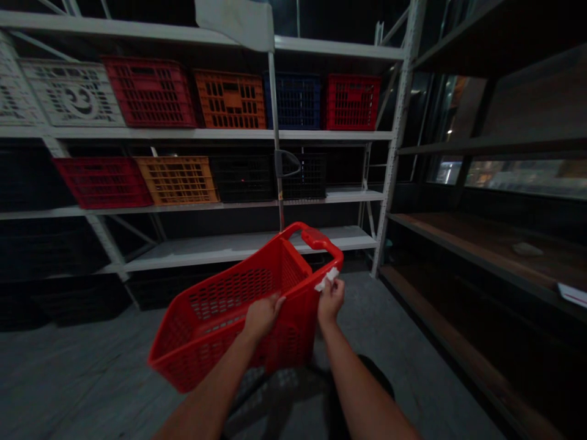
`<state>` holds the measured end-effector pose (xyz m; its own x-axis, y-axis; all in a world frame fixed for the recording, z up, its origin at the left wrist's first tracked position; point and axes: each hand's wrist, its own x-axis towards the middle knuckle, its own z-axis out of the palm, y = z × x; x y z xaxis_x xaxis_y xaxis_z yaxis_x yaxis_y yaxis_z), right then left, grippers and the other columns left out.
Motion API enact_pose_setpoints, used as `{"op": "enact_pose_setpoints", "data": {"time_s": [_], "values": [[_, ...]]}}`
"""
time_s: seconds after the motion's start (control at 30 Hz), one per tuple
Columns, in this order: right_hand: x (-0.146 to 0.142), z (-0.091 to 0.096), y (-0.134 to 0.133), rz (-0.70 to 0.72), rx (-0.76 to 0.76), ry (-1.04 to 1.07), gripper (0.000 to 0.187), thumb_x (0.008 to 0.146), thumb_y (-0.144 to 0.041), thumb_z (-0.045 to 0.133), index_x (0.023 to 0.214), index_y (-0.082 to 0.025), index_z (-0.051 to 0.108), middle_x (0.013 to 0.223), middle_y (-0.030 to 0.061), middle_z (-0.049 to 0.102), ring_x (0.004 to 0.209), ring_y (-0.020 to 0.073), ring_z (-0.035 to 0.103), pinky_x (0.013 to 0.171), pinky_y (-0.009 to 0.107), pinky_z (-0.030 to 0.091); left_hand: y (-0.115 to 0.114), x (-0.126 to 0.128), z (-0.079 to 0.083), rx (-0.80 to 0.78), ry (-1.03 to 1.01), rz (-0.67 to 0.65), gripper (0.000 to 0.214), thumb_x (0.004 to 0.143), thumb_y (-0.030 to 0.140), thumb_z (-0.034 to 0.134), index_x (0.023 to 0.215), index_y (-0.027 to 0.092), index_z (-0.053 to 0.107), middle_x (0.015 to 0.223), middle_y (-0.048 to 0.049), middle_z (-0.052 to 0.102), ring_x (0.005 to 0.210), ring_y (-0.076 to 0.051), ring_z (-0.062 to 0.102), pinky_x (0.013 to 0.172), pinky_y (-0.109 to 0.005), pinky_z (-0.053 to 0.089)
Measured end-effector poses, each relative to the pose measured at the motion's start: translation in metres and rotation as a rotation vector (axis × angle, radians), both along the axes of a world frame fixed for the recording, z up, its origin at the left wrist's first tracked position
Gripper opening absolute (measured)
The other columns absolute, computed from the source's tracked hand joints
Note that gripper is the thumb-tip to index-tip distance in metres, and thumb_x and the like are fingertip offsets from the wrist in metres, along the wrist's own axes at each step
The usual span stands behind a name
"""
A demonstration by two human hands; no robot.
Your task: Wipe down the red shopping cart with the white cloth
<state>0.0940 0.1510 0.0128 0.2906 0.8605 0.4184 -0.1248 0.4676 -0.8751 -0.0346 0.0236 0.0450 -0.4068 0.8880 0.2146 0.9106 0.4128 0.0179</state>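
Head view, left to right: a white crate (76,95) bears a smiling-face design, no readable words. Before the rack (202,245), a red shopping cart (298,321) stands on the floor (92,379). The left hand (262,316) grips its near rim, fingers partly hidden; the right hand (331,300) pinches a white tissue (326,280) against the rim beside the handle (316,239). Wiping seems underway; what is done or left cannot be told. Far right, a white card (572,294) is illegible.
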Motion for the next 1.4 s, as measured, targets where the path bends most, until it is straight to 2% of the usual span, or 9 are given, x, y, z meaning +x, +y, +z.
{"op": "enact_pose_setpoints", "data": {"time_s": [0.13, 0.2, 0.4, 0.5, 0.67, 0.87, 0.97, 1.17, 1.4], "values": [[0.022, 0.033, 0.052, -0.097, -0.068, 0.059, 0.029, 0.081, -0.046, 0.039, 0.079, -0.018, 0.045, 0.076, 0.0053, 0.055, 0.07, 0.0166, 0.051, 0.067, 0.028, 0.042, -0.003, 0.0, -0.003, -0.006, 0.012, 0.011, 0.056, 0.09, 0.051, 0.01, 0.093, 0.022, 0.058, 0.086, -0.0073, 0.07, 0.082, -0.018, 0.064, 0.072, -0.027, 0.044], [0.027, 0.04, 0.059, -0.086, -0.069, 0.051, 0.031, 0.08, -0.048, 0.04, 0.076, -0.018, 0.046, 0.072, 0.0052, 0.055, 0.068, 0.0171, 0.05, 0.065, 0.028, 0.042, -0.005, 0.001, -0.004, -0.005, 0.014, 0.018, 0.056, 0.089, 0.05, 0.01, 0.095, 0.022, 0.058, 0.085, -0.0076, 0.07, 0.081, -0.019, 0.065, 0.071, -0.028, 0.044], [0.026, 0.013, 0.009, 0.033, 0.002, 0.007, 0.028, 0.08, -0.046, 0.043, 0.081, -0.018, 0.047, 0.079, 0.0066, 0.055, 0.073, 0.0175, 0.054, 0.066, 0.027, 0.044, -0.019, -0.004, 0.001, 0.012, 0.002, 0.034, 0.056, 0.089, 0.051, 0.012, 0.09, 0.023, 0.06, 0.085, -0.0064, 0.07, 0.081, -0.019, 0.064, 0.07, -0.027, 0.043], [0.036, 0.016, 0.005, 0.113, 0.028, -0.098, 0.028, 0.083, -0.043, 0.04, 0.085, -0.016, 0.049, 0.078, 0.0071, 0.057, 0.07, 0.0178, 0.054, 0.064, 0.027, 0.044, -0.029, -0.012, 0.004, 0.021, -0.018, 0.039, 0.055, 0.087, 0.055, 0.017, 0.091, 0.024, 0.061, 0.083, -0.0057, 0.07, 0.081, -0.019, 0.064, 0.069, -0.026, 0.042], [0.043, 0.072, 0.057, 0.344, 0.204, -0.498, 0.027, 0.081, -0.035, 0.043, 0.081, -0.014, 0.061, 0.071, 0.0042, 0.061, 0.066, 0.0169, 0.055, 0.06, 0.025, 0.042, -0.042, -0.027, 0.001, 0.033, 0.017, 0.062, 0.057, 0.085, 0.06, 0.019, 0.085, 0.023, 0.063, 0.077, -0.0067, 0.07, 0.077, -0.021, 0.065, 0.064, -0.027, 0.041], [0.002, 0.125, 0.09, 0.519, 0.369, -0.726, 0.009, 0.071, -0.019, 0.059, 0.072, -0.014, 0.067, 0.074, 0.0028, 0.061, 0.072, 0.0159, 0.054, 0.069, 0.027, 0.04, -0.057, -0.04, -0.002, 0.027, 0.027, 0.101, 0.059, 0.086, 0.059, 0.015, 0.079, 0.022, 0.062, 0.076, -0.0063, 0.07, 0.075, -0.02, 0.064, 0.062, -0.025, 0.039], [0.011, 0.133, 0.076, 0.662, 0.453, -0.838, 0.005, 0.068, -0.016, 0.064, 0.068, -0.016, 0.068, 0.071, 0.0005, 0.061, 0.07, 0.0141, 0.055, 0.069, 0.025, 0.041, -0.067, -0.051, -0.004, 0.033, 0.015, 0.081, 0.058, 0.086, 0.058, 0.016, 0.079, 0.022, 0.061, 0.079, -0.0062, 0.07, 0.077, -0.02, 0.064, 0.063, -0.025, 0.04], [0.044, 0.154, 0.029, 1.21, 0.642, -1.142, 0.016, 0.078, -0.022, 0.056, 0.081, -0.02, 0.072, 0.083, 0.0004, 0.068, 0.075, 0.0139, 0.06, 0.069, 0.023, 0.043, -0.087, -0.08, -0.008, 0.068, -0.035, 0.014, 0.054, 0.087, 0.054, 0.02, 0.076, 0.021, 0.061, 0.078, -0.0057, 0.069, 0.076, -0.019, 0.062, 0.066, -0.026, 0.04], [-0.033, 0.15, -0.037, 0.935, 0.764, -1.521, 0.012, 0.065, -0.01, 0.066, 0.055, -0.018, 0.068, 0.047, 0.0001, 0.059, 0.045, 0.0121, 0.049, 0.05, 0.023, 0.034, -0.098, -0.103, -0.005, 0.156, -0.09, -0.086, 0.051, 0.088, 0.052, 0.022, 0.071, 0.02, 0.058, 0.075, -0.0042, 0.065, 0.077, -0.016, 0.059, 0.074, -0.026, 0.039]]}}
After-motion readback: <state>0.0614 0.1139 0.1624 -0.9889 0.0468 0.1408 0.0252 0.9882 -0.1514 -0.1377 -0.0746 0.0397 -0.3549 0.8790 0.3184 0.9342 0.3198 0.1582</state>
